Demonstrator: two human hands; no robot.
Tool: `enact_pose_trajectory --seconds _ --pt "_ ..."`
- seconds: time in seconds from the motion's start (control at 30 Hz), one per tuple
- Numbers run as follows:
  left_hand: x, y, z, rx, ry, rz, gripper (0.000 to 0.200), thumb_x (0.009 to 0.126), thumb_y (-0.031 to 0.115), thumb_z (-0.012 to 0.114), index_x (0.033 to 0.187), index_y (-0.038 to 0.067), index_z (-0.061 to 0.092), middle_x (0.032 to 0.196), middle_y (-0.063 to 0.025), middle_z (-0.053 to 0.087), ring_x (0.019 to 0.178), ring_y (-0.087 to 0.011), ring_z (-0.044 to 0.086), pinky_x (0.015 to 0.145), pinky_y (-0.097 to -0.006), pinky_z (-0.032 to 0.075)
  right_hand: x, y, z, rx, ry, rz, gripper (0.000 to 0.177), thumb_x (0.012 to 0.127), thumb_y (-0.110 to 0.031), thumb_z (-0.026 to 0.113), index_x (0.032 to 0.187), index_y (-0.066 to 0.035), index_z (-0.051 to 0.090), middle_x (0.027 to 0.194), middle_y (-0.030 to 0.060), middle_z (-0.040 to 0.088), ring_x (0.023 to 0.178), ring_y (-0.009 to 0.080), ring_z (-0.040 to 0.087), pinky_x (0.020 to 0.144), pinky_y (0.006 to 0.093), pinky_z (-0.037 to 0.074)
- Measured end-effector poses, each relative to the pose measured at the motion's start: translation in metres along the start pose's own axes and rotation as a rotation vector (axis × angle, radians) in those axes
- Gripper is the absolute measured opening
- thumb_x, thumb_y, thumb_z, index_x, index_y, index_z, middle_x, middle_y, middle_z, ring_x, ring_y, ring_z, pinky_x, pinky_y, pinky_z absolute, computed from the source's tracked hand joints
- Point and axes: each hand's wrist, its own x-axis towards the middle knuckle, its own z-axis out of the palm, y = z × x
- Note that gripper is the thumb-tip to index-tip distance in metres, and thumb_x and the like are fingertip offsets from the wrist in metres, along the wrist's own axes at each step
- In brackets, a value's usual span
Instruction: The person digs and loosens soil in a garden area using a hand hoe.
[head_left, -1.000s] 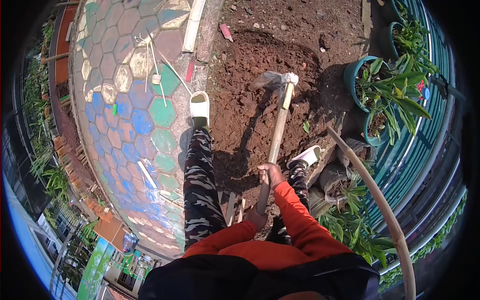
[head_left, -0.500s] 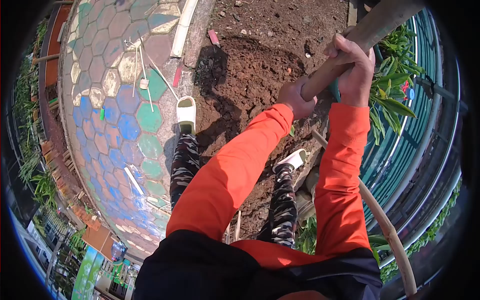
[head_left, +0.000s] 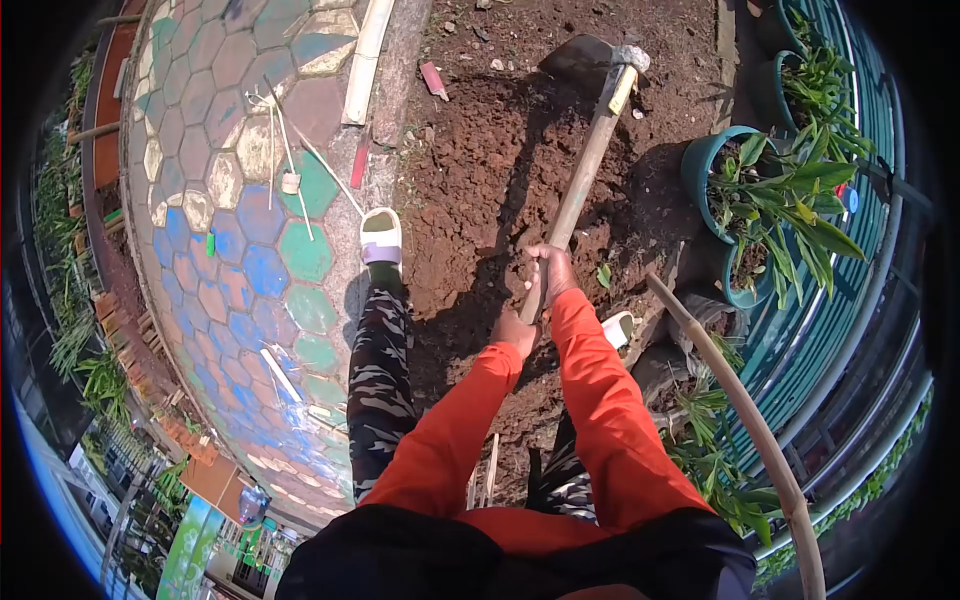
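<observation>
Readable text: none.
Yellow patch [head_left: 622, 90] on hoe handle [head_left: 583, 175], by the head: no lettering made out. Red piece [head_left: 433, 80] on soil: no wording legible. Green painted panel [head_left: 188, 548], lower left: too small and distorted to tell any letters or numbers.

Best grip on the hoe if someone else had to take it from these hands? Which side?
I'd grip the bare shaft of the hoe, between the right hand and the head, closing crosswise from the person's right. The shaft is long, straight and slim there; the blade juts left at the far end, and the left hand holds lower down.
</observation>
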Motion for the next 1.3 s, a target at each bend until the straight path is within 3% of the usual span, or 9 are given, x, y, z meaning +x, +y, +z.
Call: enact_pose_trajectory --seconds 0.13,0.3,0.4,0.47,0.53,0.83,1.0,1.2,1.3 --pt "-0.025 0.051 -0.015 0.093 -0.117 0.11 0.024 0.068 0.013 0.064 0.083 -0.005 0.065 0.075 -0.0217 0.066 0.076 -0.0312 0.069 0.067 -0.0404 0.052 -0.018 -0.063 0.003 0.0 -0.017 0.02 0.023 0.075 -0.022 0.068 0.075 -0.013 0.047 0.055 -0.0003 0.045 0.041 0.0145 0.043 0.043 0.0334 0.042" --pt "-0.02 0.128 -0.038 -0.373 -0.395 0.117 0.016 0.068 0.007 0.059 0.08 -0.003 0.061 0.063 -0.012 0.061 0.051 -0.0197 0.061 0.049 -0.0361 0.048 0.0 -0.155 0.035 0.062 -0.129 -0.193 0.017 0.076 -0.013 0.067 0.077 -0.011 0.05 0.06 -0.002 0.05 0.044 0.0105 0.045 0.042 0.0246 0.041" --pt "-0.006 0.052 -0.015 -0.091 -0.1 0.203 0.02 0.069 0.007 0.058 0.086 -0.002 0.063 0.067 -0.016 0.063 0.06 -0.025 0.065 0.056 -0.037 0.049 0.004 -0.104 0.03 -0.008 -0.09 -0.149 0.017 0.074 -0.012 0.066 0.074 -0.01 0.049 0.056 -0.0018 0.045 0.043 0.0124 0.043 0.044 0.029 0.042" --pt "-0.014 -0.01 -0.003 -0.033 0.005 0.192 0.033 0.067 0.016 0.064 0.092 -0.005 0.064 0.082 -0.0252 0.066 0.082 -0.0403 0.066 0.071 -0.0425 0.052 -0.007 -0.05 0.025 -0.018 -0.025 -0.068 0.019 0.078 -0.01 0.062 0.072 -0.014 0.044 0.055 -0.003 0.041 0.043 0.0118 0.04 0.044 0.029 0.038" --pt "-0.02 -0.07 0.014 0.053 0.017 0.105 0.037 0.069 0.02 0.066 0.097 -0.004 0.063 0.087 -0.0267 0.065 0.089 -0.0405 0.065 0.076 -0.0435 0.052 -0.03 -0.006 0.022 -0.059 0.068 -0.066 0.017 0.077 -0.01 0.064 0.071 -0.012 0.048 0.055 -0.002 0.043 0.044 0.0126 0.043 0.046 0.0293 0.038" --pt "-0.14 -0.166 0.048 0.018 0.037 0.196 0.045 0.072 0.026 0.07 0.113 0.008 0.06 0.086 -0.0223 0.067 0.083 -0.0394 0.066 0.073 -0.0469 0.053 -0.122 0.092 -0.029 -0.059 0.092 0.148 0.013 0.071 -0.001 0.068 0.073 -0.003 0.055 0.058 0.0042 0.05 0.049 0.0182 0.05 0.052 0.0316 0.044" --pt "-0.075 -0.067 0.052 -0.076 0.207 0.685 0.037 0.07 0.023 0.074 0.101 0.007 0.062 0.078 -0.0193 0.067 0.074 -0.038 0.067 0.065 -0.0438 0.054 -0.173 -0.019 0.001 -0.137 -0.041 -0.382 0.026 0.065 0.002 0.065 0.084 -0.004 0.049 0.067 0.0057 0.048 0.055 0.0184 0.051 0.056 0.032 0.044" --pt "-0.072 0.264 -0.05 -0.279 0.223 1.192 0.024 0.067 0.019 0.072 0.086 0.01 0.06 0.07 -0.0154 0.065 0.068 -0.0356 0.066 0.059 -0.0413 0.052 -0.271 -0.235 0.102 -0.157 -0.379 -1.326 0.016 0.072 -0.007 0.064 0.08 -0.001 0.052 0.066 0.0071 0.051 0.059 0.0187 0.052 0.063 0.0346 0.047" --pt "-0.075 0.357 -0.077 -0.311 0.29 1.21 0.025 0.065 0.017 0.072 0.084 0.007 0.059 0.071 -0.0183 0.064 0.069 -0.0373 0.065 0.06 -0.0393 0.051 -0.245 -0.303 0.112 -0.313 -0.479 -1.394 0.021 0.079 -0.01 0.062 0.093 -0.003 0.048 0.071 0.0056 0.047 0.06 0.0157 0.046 0.066 0.034 0.043"
